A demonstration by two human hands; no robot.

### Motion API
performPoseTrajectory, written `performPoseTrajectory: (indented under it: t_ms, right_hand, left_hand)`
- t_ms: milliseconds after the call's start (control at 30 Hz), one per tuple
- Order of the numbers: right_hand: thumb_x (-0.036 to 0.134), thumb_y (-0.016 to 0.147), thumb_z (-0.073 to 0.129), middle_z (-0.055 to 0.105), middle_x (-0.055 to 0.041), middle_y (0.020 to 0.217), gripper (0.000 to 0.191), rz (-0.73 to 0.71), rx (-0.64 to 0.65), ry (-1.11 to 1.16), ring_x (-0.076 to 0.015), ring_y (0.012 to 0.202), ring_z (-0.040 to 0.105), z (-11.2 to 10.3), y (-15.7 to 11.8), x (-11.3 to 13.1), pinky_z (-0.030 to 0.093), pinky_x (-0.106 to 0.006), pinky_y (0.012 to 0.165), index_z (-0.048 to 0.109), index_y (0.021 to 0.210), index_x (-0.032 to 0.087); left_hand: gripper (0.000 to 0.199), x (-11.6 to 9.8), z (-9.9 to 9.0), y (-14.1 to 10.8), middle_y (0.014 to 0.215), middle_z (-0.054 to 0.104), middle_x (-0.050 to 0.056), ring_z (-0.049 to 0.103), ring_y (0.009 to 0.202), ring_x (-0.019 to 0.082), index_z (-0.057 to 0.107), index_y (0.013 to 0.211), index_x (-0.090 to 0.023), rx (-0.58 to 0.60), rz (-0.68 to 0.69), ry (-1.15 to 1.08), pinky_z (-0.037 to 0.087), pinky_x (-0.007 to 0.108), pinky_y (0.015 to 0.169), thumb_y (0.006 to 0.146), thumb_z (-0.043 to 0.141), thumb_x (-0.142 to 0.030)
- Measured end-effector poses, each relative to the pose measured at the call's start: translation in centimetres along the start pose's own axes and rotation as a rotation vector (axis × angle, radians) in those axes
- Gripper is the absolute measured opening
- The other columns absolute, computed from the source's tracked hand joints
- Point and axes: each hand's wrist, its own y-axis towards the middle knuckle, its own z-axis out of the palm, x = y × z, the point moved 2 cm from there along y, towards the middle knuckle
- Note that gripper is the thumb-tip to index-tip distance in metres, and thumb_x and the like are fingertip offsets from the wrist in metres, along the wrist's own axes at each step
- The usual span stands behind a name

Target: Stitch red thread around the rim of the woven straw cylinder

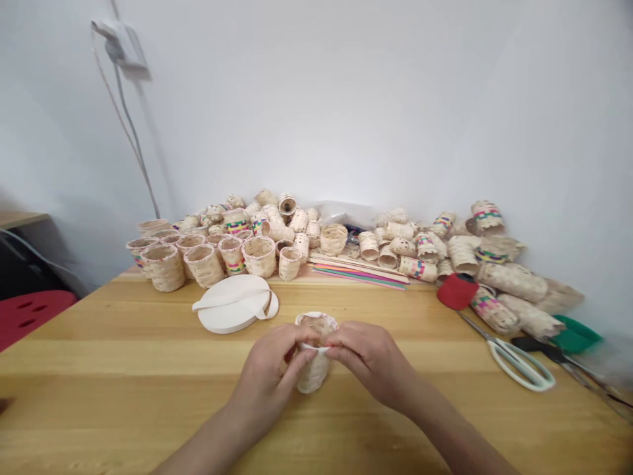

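Basket [314,371], small, woven, pale: upright on wooden table [148,389], near middle of view, opening up, directly between both hands. Rim edged with white strip [318,348]; pinkish stitch-like marks along far side of rim. Left hand [271,359]: narrow grip, thumb outside near rim, fingers over the edge, strip pinched between. Right hand [373,356]: likewise narrow, thumb and forefinger closed on strip at right part of near rim, fingertips just beside those of left hand. Cannot tell whether needle or thread in fingers; detail too small. Beyond left hand, flat roll of white ribbon [230,310], loose end curled at right side, one length across top. Behind roll, group of upright baskets [205,267], several with pinkish rims, some with coloured bands. Along wall [370,99], heap of baskets [299,221], many on their sides, some banded in pink, green, yellow or blue. In front of heap, thin coloured sticks [361,277] laid flat beside pale ones. At right, well apart from hands, scissors with pale handles [519,363], red object [457,291] at blade end, green object [576,335] beyond handles.
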Motion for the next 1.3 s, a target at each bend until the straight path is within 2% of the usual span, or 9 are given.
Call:
performPoseTrajectory:
  t_ms: [167, 367, 533, 633, 800, 900, 1000, 1200, 1300]
  right_hand:
    - [0.028, 0.099, 0.043, 0.062, -0.0010, 0.079, 0.022, -0.012, -0.020, 0.063, -0.0145, 0.074, 0.056, 0.2, -0.7, -0.7, 0.038, -0.024, 0.065, 0.060, 0.088, 0.021]
    - [0.031, 0.096, 0.048, 0.060, 0.0001, 0.074, 0.019, 0.012, -0.060, 0.134, -0.0141, 0.070, 0.055, 0.5, -0.9, -0.3, 0.039, -0.024, 0.065, 0.063, 0.089, 0.021]
    - [0.033, 0.093, 0.050, 0.047, 0.0054, 0.065, 0.035, 0.351, -0.180, 0.155, -0.0125, 0.056, 0.047, -1.6, -1.1, -1.8, 0.038, -0.022, 0.054, 0.049, 0.125, 0.021]
    - [0.027, 0.096, 0.038, 0.047, 0.0046, 0.068, 0.036, 0.423, -0.237, 0.111, -0.0127, 0.059, 0.049, -3.3, -1.3, -2.7, 0.040, -0.022, 0.057, 0.042, 0.131, 0.020]
    - [0.024, 0.094, 0.043, 0.064, 0.0003, 0.078, 0.027, 0.318, -0.278, 0.101, -0.0153, 0.071, 0.061, -3.5, -1.3, -2.4, 0.046, -0.025, 0.067, 0.049, 0.119, 0.020]
    - [0.021, 0.092, 0.050, 0.069, -0.0008, 0.082, 0.010, 0.128, -0.281, 0.082, -0.0148, 0.075, 0.064, -2.8, -1.3, -1.2, 0.047, -0.024, 0.068, 0.059, 0.096, 0.021]
    - [0.017, 0.093, 0.049, 0.069, -0.0005, 0.081, 0.015, -0.018, -0.278, 0.052, -0.0141, 0.074, 0.063, -2.1, -1.3, -0.1, 0.045, -0.024, 0.067, 0.061, 0.088, 0.021]
    - [0.027, 0.093, 0.047, 0.067, -0.0001, 0.077, 0.014, 0.370, -0.322, 0.190, -0.0143, 0.061, 0.059, -0.5, -1.1, -1.6, 0.044, -0.024, 0.054, 0.057, 0.086, 0.021]
    - [0.034, 0.092, 0.048, 0.065, 0.0010, 0.069, 0.013, 0.430, -0.529, 0.360, -0.0133, 0.054, 0.058, -2.8, -1.7, -3.0, 0.045, -0.023, 0.048, 0.053, 0.090, 0.023]
  left_hand:
    - [0.025, 0.0, -0.7, 0.4, 0.097, 0.070, 0.002, 0.063, 0.079, 0.012, 0.057, 0.110, -0.023, 0.003, 0.085, -0.022, 0.049, 0.021, 0.073, 0.088, 0.051, -0.012]
    - [0.011, -0.5, -0.3, 0.8, 0.082, 0.068, 0.003, 0.063, 0.078, 0.014, 0.063, 0.089, -0.018, 0.108, 0.206, -0.029, 0.047, 0.022, 0.071, 0.087, 0.054, -0.012]
    - [0.013, -0.3, -0.3, 0.9, 0.076, 0.065, 0.003, 0.060, 0.070, 0.013, 0.064, 0.085, -0.018, 0.123, 0.089, -0.072, 0.045, 0.022, 0.063, 0.089, 0.052, -0.015]
    - [0.014, 0.0, -0.4, 0.8, 0.076, 0.065, 0.003, 0.058, 0.067, 0.013, 0.064, 0.084, -0.018, 0.122, 0.046, -0.086, 0.044, 0.022, 0.060, 0.089, 0.052, -0.016]
    - [0.011, 0.4, -0.2, 0.9, 0.075, 0.065, 0.003, 0.057, 0.066, 0.013, 0.065, 0.086, -0.018, 0.076, 0.059, -0.098, 0.043, 0.022, 0.057, 0.087, 0.055, -0.015]
    - [0.010, 0.3, -0.1, 0.9, 0.075, 0.065, 0.003, 0.058, 0.068, 0.014, 0.066, 0.086, -0.018, 0.081, 0.072, -0.095, 0.045, 0.022, 0.061, 0.086, 0.057, -0.013]
    - [0.009, 0.1, -0.2, 0.8, 0.077, 0.065, 0.003, 0.060, 0.073, 0.014, 0.066, 0.085, -0.018, 0.087, 0.083, -0.082, 0.047, 0.023, 0.066, 0.084, 0.059, -0.013]
    - [0.013, 0.9, -1.6, 1.0, 0.079, 0.065, 0.002, 0.058, 0.069, 0.013, 0.067, 0.092, -0.019, -0.113, 0.043, 0.051, 0.045, 0.022, 0.061, 0.085, 0.057, -0.014]
    - [0.009, 2.2, -2.5, 1.3, 0.076, 0.063, 0.002, 0.056, 0.069, 0.013, 0.066, 0.087, -0.018, -0.226, 0.002, 0.146, 0.043, 0.022, 0.059, 0.086, 0.057, -0.016]
